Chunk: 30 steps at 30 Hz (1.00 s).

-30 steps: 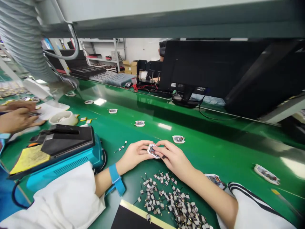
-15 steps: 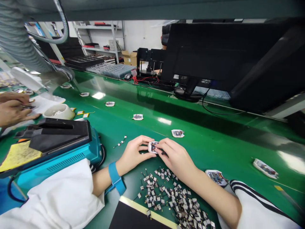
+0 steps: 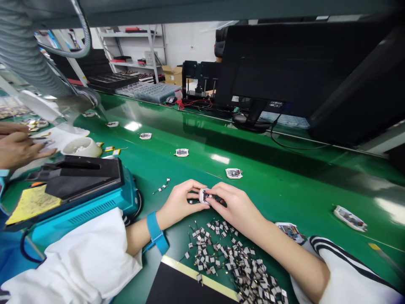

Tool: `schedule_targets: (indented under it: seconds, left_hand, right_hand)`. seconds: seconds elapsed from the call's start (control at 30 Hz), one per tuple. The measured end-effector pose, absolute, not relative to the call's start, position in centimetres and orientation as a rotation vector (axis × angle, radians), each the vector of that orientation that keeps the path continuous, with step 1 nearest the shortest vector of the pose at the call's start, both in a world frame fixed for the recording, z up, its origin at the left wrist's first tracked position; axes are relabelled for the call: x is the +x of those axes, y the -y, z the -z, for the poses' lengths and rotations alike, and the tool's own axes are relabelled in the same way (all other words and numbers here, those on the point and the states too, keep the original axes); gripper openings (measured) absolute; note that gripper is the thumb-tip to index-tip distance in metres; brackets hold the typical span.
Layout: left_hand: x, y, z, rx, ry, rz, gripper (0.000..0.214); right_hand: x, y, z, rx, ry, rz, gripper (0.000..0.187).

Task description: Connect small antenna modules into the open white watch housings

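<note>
Both my hands meet over the green belt (image 3: pixel 284 185) and pinch one small white part with a printed board inside (image 3: pixel 204 195). My left hand (image 3: pixel 179 202), with a blue wrist strap (image 3: pixel 155 235), grips its left side. My right hand (image 3: pixel 234 207) presses its fingertips onto the right side. Just below my hands lies a heap of several tiny silver and black components (image 3: pixel 230 264). Three loose ones (image 3: pixel 162 188) lie to the left of my left hand.
More white board parts (image 3: pixel 234 173) (image 3: pixel 181 153) (image 3: pixel 350 218) lie spaced along the belt. A teal and black machine (image 3: pixel 79 190) stands at left, with a white bowl (image 3: pixel 81 147) behind it. Another person's hands (image 3: pixel 17 145) work at far left. A black monitor (image 3: pixel 284 71) stands beyond the belt.
My hands stay together while the part has been turned on edge between the fingers. The view has shifted slightly; parts on the belt sit a little farther left.
</note>
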State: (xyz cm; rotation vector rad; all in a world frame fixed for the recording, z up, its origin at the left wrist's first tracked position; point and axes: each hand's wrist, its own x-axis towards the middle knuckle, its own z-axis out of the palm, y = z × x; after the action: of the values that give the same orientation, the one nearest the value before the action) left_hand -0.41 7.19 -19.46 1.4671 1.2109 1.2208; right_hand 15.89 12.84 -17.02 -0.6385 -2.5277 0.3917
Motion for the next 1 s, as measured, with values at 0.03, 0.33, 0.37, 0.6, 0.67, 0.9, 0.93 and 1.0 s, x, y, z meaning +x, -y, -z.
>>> schedule_targets:
  seconds: [0.03,0.33,0.37,0.6,0.67,0.9,0.93,1.0]
  left_hand:
    - [-0.4,-7.2,19.5,1.467,-1.218,-1.225,0.036]
    - [-0.4,-7.2,19.3,1.412,-1.198,-1.138,0.039]
    - [-0.4,-7.2,19.2,1.39,-1.193,-1.132,0.04]
    - [-0.3,-7.1,19.0,1.32,-1.137,-1.073,0.041]
    - [-0.2,-7.1,19.0,1.302,-1.14,-1.072,0.041]
    - [-0.2,-7.1,18.9,1.235,-1.202,-1.152,0.041]
    - [-0.1,-7.1,18.9,1.235,-1.209,-1.164,0.041]
    - [-0.1,-7.0,18.9,1.253,-1.213,-1.165,0.04]
  right_hand:
    - [15.9,-12.8,17.1,-0.633,2.533,-0.374,0.013]
    - [16.0,-12.7,17.6,-0.477,2.57,0.207,0.015]
    - [16.0,-12.7,17.6,-0.451,2.559,0.24,0.016]
    - [16.1,-13.1,18.1,-0.409,2.443,0.034,0.014]
    - [15.9,-13.1,18.4,-0.416,2.368,-0.148,0.01]
    - [15.7,-13.1,18.9,-0.416,2.276,-0.364,0.018]
    - [15.7,-13.2,18.9,-0.42,2.29,-0.322,0.02]
    - [15.9,-13.4,18.7,-0.45,2.332,-0.216,0.019]
